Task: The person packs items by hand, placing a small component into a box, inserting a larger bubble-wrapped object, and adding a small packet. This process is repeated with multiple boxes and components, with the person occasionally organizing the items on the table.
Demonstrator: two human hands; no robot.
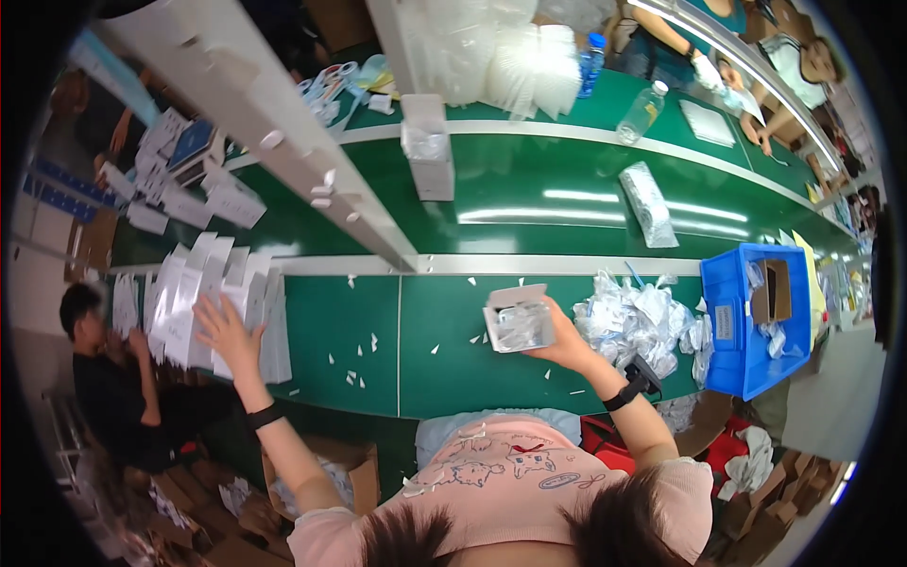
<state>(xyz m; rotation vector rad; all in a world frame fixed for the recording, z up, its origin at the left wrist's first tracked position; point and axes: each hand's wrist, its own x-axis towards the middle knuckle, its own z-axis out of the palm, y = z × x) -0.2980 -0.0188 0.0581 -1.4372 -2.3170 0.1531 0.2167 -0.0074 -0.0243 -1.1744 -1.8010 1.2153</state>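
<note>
My right hand (567,338) grips a small white box (519,323) from its right side, above the green bench. The box's top flap is up, and clear plastic-wrapped contents show inside. At the left, my left hand (230,337) is spread flat, fingers apart, at a row of white boxes (194,293) standing close together. Whether its fingertips touch them I cannot tell. Just right of my right hand lies a heap of small clear plastic bags (635,321); what they contain is too small to make out.
A blue bin (715,364) holding a cardboard box stands right of the heap. White paper scraps (359,352) dot the bench. An open white box (434,175), a bubble-wrapped packet (648,205) and a clear bottle (642,113) stand or lie beyond the metal rail. Other people work around.
</note>
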